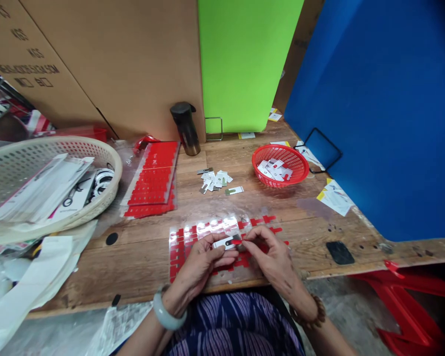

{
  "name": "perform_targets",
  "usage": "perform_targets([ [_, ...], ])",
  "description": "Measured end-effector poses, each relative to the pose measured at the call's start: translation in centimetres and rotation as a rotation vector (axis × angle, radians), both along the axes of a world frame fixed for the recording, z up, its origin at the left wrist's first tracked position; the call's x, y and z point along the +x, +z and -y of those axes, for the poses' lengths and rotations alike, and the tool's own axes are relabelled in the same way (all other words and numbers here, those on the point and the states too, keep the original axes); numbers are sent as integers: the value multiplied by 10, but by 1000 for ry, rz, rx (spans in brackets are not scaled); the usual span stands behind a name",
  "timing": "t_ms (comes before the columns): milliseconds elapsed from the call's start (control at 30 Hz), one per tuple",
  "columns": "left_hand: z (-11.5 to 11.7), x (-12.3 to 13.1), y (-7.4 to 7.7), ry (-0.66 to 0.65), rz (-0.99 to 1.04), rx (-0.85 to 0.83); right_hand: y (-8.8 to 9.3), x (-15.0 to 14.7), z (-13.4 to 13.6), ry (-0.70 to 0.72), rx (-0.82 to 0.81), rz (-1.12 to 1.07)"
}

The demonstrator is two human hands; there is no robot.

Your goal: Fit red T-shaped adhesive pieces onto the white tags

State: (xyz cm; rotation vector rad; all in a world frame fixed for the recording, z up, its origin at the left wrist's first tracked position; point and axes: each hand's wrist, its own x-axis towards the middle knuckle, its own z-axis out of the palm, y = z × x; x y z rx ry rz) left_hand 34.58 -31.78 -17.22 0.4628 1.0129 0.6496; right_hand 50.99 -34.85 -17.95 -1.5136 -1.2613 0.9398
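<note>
In my left hand (207,257) is a small flat metal piece (224,243) with a white face and a dark slot, held between thumb and fingers. My right hand (269,252) pinches a red sticker (237,242) at the piece's right end. Under both hands lies a clear sheet of red stickers (178,247), partly covered by them. Beyond it, a loose pile of similar white and metal pieces (217,179) rests on the table, with a single piece (234,190) just in front. More pieces with red on them sit in a red basket (300,170).
A cream basket (113,190) with printed cards stands at the left. Beside it are stacked red sticker sheets (152,173) and a dark tumbler (186,129). Cardboard (133,64), a green panel (241,64) and a blue panel (385,118) wall the back and right. A red stool (408,306) stands below.
</note>
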Motion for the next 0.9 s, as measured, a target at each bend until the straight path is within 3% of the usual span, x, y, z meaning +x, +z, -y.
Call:
perform_targets([
  [300, 3, 2, 8, -19, 3, -13, 0, -5, 1, 132, 27, 92],
  [900, 2, 2, 7, -57, -15, 5, 8, -8, 3, 134, -8, 134],
])
